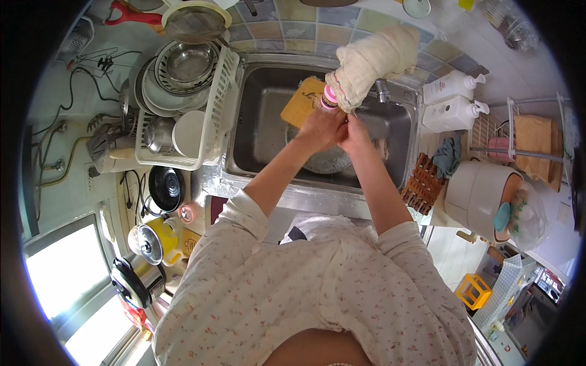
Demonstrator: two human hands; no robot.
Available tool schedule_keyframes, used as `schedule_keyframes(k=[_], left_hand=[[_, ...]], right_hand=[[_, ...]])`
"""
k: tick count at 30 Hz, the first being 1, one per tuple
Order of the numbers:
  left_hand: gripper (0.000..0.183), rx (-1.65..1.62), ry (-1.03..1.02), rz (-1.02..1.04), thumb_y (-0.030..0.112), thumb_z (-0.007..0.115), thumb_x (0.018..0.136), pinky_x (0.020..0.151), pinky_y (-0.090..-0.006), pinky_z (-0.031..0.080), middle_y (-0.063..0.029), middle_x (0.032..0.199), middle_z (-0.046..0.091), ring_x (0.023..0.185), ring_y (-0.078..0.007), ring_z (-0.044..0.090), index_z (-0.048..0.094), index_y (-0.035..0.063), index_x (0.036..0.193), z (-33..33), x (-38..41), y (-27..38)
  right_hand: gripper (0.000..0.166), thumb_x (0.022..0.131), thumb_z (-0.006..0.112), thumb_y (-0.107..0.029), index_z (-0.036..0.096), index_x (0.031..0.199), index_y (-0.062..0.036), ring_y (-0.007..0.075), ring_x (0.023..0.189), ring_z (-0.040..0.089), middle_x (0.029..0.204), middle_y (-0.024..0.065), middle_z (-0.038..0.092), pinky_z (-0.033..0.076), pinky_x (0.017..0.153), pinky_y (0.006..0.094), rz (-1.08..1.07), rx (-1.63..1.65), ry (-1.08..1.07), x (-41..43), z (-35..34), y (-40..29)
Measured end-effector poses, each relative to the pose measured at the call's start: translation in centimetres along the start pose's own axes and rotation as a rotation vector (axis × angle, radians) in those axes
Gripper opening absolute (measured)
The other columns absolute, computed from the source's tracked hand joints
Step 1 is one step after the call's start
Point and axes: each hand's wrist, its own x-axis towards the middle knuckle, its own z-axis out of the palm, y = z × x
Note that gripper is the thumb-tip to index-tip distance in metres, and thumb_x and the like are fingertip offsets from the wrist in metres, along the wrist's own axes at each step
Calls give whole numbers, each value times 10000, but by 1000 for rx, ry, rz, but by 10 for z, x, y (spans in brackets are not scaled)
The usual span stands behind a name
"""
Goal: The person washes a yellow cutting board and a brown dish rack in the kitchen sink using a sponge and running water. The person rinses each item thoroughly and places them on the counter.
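Note:
Both hands meet over a stainless steel sink (pixel 262 151). My left hand (pixel 324 127) is closed around a small jar or cup (pixel 329 97) with pink rims, whose lower part is hidden by the fingers. Against it, my right hand (pixel 355 132) has bent fingers; what it grips cannot be made out. A cream cloth (pixel 373 64) hangs just beyond the hands, partly hiding the faucet (pixel 382 91). Behind my left hand an orange-yellow board or sponge cloth (pixel 300 104) leans in the sink. Under the wrists lies a round basin (pixel 327 161) with sudsy water.
A white dish rack (pixel 213 110) with bowls and plates stands left of the sink. To the right are white pump bottles (pixel 451 114), a brown woven rack (pixel 423 183) with a grey-green cloth (pixel 447 156), and a white bin-like container (pixel 476 196). A tiled wall (pixel 297 29) rises behind.

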Motion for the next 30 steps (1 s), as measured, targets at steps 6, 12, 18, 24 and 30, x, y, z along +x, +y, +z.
schedule_keyframes(k=[6,12,18,24,30], left_hand=[[531,-136,101,-195,395,405,895,1099,-449,182,-135,1376,401,1324,-299,283,371,144,1361,-23,-7,-26],[551,-666,-257,-632,475,328,926,981,-489,348,-149,1328,456,1243,-322,397,364,154,1373,-34,-16,-40],[614,-1612,-295,-984,551,314,921,927,-479,409,-121,1318,468,1181,-327,467,379,121,1355,25,-39,-55],[553,-2321,-127,-855,482,358,944,979,-449,392,-134,1316,457,1201,-304,455,375,86,1330,31,-43,-47],[548,-2430,-49,-724,500,298,952,1003,-449,368,-94,1322,459,1193,-277,463,389,107,1322,21,-42,-26]], right_hand=[[483,967,303,-468,393,1285,-115,214,1086,527,1239,64,499,424,904,400,-136,-45,59,-25,-15,-15],[482,966,321,-467,415,1268,-104,204,1084,529,1227,58,521,407,910,371,-211,-135,119,-55,-32,-21],[370,953,439,-362,608,1051,-48,260,960,598,985,160,635,441,811,354,-748,-870,244,-37,-57,10],[302,900,525,-267,596,1126,-80,332,1134,497,1170,153,574,377,964,396,-1196,-1657,-270,-53,-41,25],[483,885,501,-357,457,1291,-98,320,1316,289,1360,176,405,209,1075,468,-1196,-1935,185,-11,-31,4]])
